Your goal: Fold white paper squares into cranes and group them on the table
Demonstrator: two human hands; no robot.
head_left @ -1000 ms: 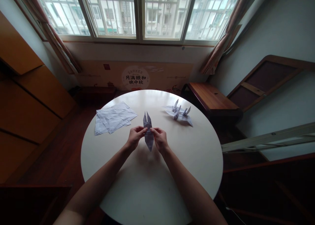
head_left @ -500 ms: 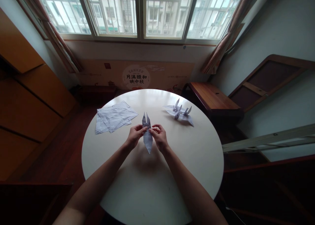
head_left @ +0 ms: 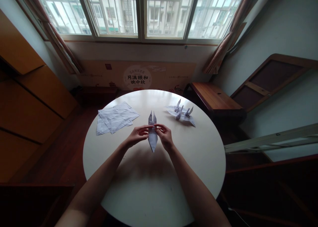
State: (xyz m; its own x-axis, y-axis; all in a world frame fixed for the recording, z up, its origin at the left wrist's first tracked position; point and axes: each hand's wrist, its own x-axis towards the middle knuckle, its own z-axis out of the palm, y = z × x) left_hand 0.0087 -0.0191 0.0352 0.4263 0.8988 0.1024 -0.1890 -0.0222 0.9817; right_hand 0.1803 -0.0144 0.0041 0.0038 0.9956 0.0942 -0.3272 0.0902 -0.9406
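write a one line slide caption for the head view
Both hands, left hand and right hand, pinch a half-folded paper crane above a round white table.

Fingertips and a band of the fold out of sight, bench edge lost at the bottom.

Both hands, left (head_left: 139, 135) and right (head_left: 166, 136), cover the middle of the folded paper (head_left: 152, 139), so the crease under their fingertips can't be read. Near the paper, the finished cranes (head_left: 181, 114) overlap, count unclear. The bench (head_left: 149, 184) runs off the lower edge behind the forearms.
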